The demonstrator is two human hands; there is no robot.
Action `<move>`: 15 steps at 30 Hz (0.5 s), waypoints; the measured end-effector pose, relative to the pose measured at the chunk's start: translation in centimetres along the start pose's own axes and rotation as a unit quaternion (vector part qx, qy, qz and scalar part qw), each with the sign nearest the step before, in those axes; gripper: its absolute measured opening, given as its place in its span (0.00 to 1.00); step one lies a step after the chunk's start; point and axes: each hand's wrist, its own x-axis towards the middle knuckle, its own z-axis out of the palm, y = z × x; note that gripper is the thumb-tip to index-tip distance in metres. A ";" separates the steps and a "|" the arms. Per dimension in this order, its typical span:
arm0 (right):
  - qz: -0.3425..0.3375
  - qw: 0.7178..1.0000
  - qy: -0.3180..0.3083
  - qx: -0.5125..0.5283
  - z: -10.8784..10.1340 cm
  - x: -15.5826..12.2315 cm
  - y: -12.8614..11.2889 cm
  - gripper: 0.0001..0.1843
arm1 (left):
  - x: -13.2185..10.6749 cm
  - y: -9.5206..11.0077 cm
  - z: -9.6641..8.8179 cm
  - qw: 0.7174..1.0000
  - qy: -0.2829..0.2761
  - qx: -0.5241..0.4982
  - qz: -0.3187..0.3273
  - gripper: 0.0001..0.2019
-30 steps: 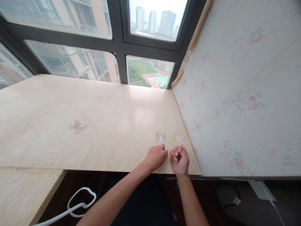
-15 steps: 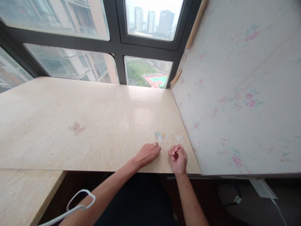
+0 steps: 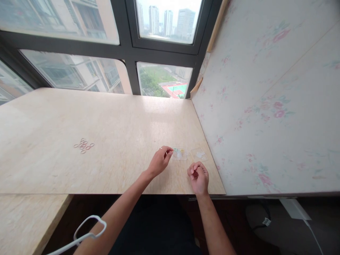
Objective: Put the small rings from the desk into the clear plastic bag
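Note:
My left hand (image 3: 160,161) reaches to the left edge of a small clear plastic box (image 3: 181,157), thumb and fingertips drawn together. Whatever lies between those fingertips is too small to make out. Inside the box are small green and yellow pieces and something whitish. My right hand (image 3: 199,177) rests palm up near the table's front edge, fingers curled in; any content is hidden. Just beyond it lies a clear flat piece (image 3: 196,153), like a lid, with a whitish patch on it.
Several thin rings (image 3: 83,145) lie in a loose cluster on the left of the marbled tabletop (image 3: 119,141). A flowered wall (image 3: 252,106) borders the right side, and windows with dark frames (image 3: 127,67) stand behind. A white loop (image 3: 90,226) crosses in front of my left forearm.
My left hand has moved left and forward, from in front of the clear box to its left edge. My right hand stays curled in about the same place.

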 end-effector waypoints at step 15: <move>-0.021 0.983 -0.043 -0.178 0.2 -0.8 0.8 0.06 | -11.5 -1.9 -8.1 0.995 -0.065 0.061 -0.049 0.08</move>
